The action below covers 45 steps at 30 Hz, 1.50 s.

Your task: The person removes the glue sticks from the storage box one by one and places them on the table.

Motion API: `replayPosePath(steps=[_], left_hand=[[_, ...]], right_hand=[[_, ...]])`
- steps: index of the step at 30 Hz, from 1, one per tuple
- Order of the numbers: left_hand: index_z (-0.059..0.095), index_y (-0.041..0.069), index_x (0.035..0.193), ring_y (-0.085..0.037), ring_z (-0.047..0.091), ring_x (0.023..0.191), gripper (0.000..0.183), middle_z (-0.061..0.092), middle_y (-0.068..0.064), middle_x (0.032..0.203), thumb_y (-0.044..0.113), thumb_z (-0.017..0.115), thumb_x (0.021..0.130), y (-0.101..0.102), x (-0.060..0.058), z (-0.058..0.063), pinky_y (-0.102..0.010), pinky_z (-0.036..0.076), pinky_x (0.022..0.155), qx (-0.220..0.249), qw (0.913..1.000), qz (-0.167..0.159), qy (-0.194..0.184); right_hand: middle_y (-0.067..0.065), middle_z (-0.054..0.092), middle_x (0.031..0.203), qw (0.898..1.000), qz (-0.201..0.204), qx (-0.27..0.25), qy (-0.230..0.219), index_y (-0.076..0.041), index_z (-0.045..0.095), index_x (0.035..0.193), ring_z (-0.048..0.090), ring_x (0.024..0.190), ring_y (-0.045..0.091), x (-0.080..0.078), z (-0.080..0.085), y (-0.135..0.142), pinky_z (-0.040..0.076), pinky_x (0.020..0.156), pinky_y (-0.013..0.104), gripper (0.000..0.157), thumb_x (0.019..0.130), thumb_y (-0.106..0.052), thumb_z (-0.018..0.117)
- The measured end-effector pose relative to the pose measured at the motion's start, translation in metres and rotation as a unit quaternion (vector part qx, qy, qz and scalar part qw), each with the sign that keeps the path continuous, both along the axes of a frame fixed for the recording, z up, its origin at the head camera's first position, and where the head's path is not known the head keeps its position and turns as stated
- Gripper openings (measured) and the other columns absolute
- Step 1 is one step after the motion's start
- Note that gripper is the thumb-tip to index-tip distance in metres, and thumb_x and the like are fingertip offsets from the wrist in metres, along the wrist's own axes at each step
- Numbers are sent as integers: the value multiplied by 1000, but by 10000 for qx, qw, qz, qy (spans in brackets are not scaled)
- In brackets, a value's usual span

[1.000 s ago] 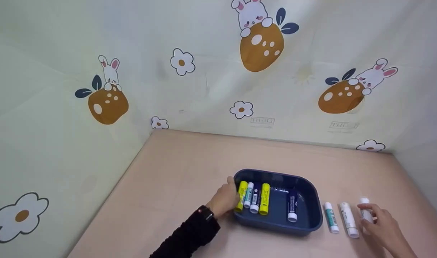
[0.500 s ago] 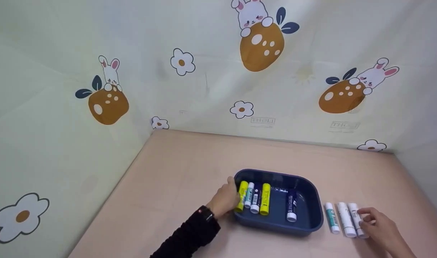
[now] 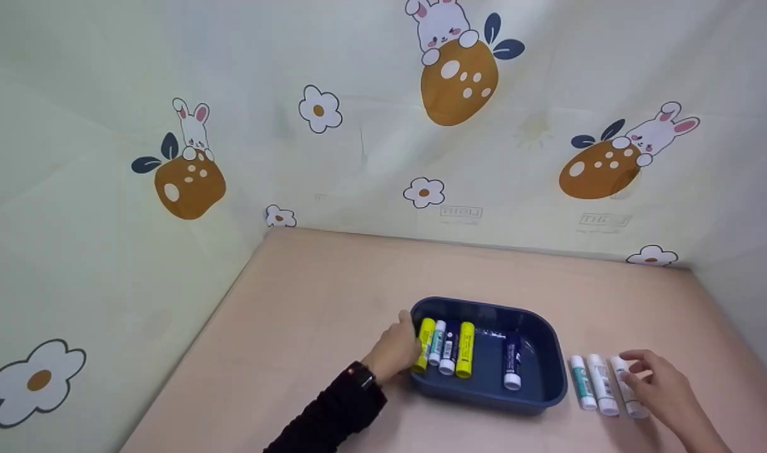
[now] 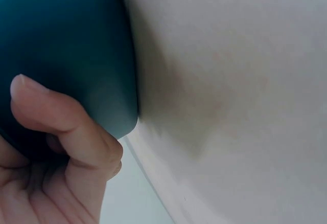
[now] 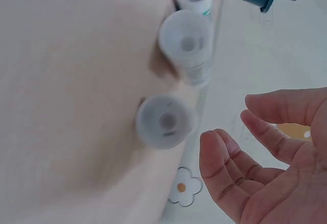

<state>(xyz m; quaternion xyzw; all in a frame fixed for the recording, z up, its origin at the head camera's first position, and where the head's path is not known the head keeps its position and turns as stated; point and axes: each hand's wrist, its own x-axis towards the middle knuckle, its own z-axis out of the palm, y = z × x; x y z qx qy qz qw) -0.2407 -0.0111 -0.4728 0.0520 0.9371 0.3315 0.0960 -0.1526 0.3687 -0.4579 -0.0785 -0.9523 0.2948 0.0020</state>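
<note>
Now the middle white stick (image 3: 602, 385) has rolled over toward the left, its printed label turned up, and lies just beside the teal-labelled stick (image 3: 582, 382); half a second ago it lay closer against the outer white stick (image 3: 630, 393). A strip of pale counter (image 3: 333, 283) now shows between the two white ones, lower right of the head view; the right-wrist view confirms that gap. Reading: the left pair sits close, the outer stick is the odd one out, so the row looks only partly evened up. Right hand (image 3: 663, 387) is over the outer stick, thumb and fingers half bent with space between them; the wrist view shows nothing in its grip, though whether a fingertip grazes the stick I cannot tell. Left hand (image 3: 392, 349) has stayed put, curled round the near-left end of the blue tray (image 3: 487, 362), lower centre-right of the frame. Tray contents appear unchanged: a group of four at its left, namely a yellow stick (image 3: 423, 345), a small teal one (image 3: 437, 343), a navy one (image 3: 448, 353) and a second yellow stick (image 3: 465, 349), plus a lone navy stick (image 3: 513, 360) further right.
</note>
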Motion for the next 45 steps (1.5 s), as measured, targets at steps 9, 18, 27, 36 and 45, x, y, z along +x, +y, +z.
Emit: replayPosePath(steps=[9,18,27,36,45], left_hand=[[30,-5,132,-22,53,60,50,56,-18,87,7,50,88,1,0,1,-29,41,47,52,9999,25,-98],[26,-4,137,-22,53,63,54,55,-17,89,8,49,89,2,-1,1,-30,42,49,63,9996,87,-267],[30,-3,132,-24,53,62,49,55,-18,88,8,49,88,2,-1,1,-30,40,45,22,9997,92,-206],[27,-2,137,-23,53,61,54,55,-17,89,8,49,88,3,-3,0,-29,40,46,50,9992,145,-365],[28,-4,135,-22,52,59,53,55,-17,88,7,49,87,1,-3,-1,-30,41,44,116,9995,132,-275]], right_hand=[[19,59,101,9972,352,41,661,4,53,118,57,82,22,0,15,-40,44,65,26,35,84,-4,59],[11,61,97,9870,617,-204,1468,-3,61,110,55,74,10,-2,26,-85,44,60,21,30,81,0,64],[4,60,91,9792,874,-395,1789,-6,63,101,51,69,2,-8,17,-118,48,63,22,28,76,5,67],[10,57,92,9858,948,-363,1334,-7,61,101,53,69,9,-18,1,-130,46,62,23,30,74,4,68],[21,53,109,9911,1113,473,560,-7,57,114,59,89,31,-23,1,-137,49,76,51,37,79,-10,67]])
